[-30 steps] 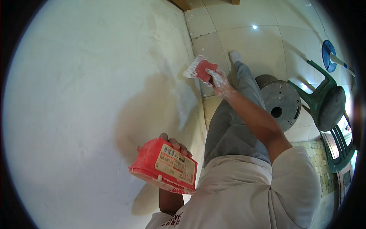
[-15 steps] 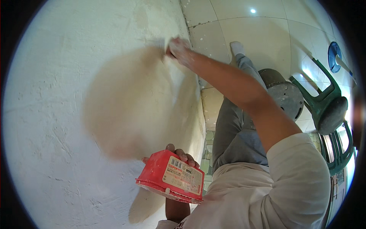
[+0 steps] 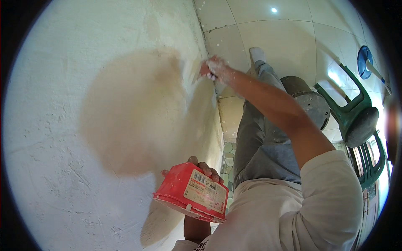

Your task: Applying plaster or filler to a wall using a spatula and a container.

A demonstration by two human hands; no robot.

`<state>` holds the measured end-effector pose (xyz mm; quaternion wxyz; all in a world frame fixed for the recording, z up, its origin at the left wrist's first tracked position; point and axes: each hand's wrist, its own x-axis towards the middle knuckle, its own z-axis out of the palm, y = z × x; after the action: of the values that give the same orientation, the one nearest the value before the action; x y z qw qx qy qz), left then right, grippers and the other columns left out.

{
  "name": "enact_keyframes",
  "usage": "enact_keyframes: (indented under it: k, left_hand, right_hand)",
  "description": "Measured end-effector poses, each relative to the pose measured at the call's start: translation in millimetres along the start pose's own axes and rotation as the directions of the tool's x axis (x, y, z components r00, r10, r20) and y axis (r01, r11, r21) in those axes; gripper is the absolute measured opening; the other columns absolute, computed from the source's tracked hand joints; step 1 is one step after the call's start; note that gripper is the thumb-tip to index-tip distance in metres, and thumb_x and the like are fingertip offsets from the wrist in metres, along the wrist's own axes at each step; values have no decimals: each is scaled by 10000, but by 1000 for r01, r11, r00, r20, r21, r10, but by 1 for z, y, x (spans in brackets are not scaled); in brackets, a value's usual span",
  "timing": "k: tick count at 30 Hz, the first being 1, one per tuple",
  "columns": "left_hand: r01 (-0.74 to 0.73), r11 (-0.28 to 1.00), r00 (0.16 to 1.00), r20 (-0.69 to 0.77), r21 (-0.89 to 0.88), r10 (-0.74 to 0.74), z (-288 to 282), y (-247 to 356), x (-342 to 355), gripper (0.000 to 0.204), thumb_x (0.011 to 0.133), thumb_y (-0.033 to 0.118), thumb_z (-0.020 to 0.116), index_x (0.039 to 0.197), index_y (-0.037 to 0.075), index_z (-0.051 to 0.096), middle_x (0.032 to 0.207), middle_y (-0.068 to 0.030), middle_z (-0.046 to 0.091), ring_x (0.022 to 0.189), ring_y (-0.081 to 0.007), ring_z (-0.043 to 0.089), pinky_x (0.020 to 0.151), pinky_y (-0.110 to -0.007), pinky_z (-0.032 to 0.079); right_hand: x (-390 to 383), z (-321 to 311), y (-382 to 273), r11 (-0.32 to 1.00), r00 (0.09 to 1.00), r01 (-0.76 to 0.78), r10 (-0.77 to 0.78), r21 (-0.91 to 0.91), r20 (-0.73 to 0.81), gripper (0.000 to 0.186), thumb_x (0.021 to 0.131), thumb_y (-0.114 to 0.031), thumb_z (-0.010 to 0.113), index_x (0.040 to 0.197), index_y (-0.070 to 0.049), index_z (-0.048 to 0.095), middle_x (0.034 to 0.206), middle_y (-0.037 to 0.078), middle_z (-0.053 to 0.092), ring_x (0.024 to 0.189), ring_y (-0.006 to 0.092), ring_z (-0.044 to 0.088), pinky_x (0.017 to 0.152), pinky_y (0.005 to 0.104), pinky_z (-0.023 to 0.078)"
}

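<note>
Nearest, the person's left hand (image 3: 204, 168) grips a red tub (image 3: 180, 182), its fingers bent over the edge away from the body with slight gaps between them; the palm is hidden behind the tub. The tub sits tilted against those fingers, its white-smeared rim turned toward the body, a pale label (image 3: 205, 191) on its side. Farther out, the right hand (image 3: 218, 69), speckled white, is closed around a reddish spreader (image 3: 202, 72). The spreader juts left from the fingers toward the pale wall (image 3: 50, 125); whether its edge touches the surface cannot be told. Beyond, a sock (image 3: 257, 54) rests on the tiled floor (image 3: 280, 42), with a grey drum (image 3: 307, 105) and a green chair (image 3: 351, 115) to the right.
</note>
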<state>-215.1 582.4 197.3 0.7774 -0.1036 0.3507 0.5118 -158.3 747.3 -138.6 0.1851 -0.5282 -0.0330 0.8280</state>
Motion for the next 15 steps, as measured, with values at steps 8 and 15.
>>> enact_keyframes:
  k: [8,15]
  left_hand:
    - [146,979,984,-126,140,-128,29,12,2,596,901,542,461,1239,53,426,1104,-106,572,1010,-237,566,885,-358,466]
    - [51,999,996,-74,-12,-52,20,-1,2,649,879,626,393,1142,36,457,1058,-194,587,995,-344,584,869,-471,471]
  right_hand:
    - [60,83,-69,842,894,446,-403,-305,194,152,844,-125,550,716,-61,600,612,101,591,540,205,583,379,318,439]
    - [70,14,-149,-314,292,579,-782,-753,551,195,844,-183,540,724,-73,646,636,87,622,592,203,596,475,349,474]
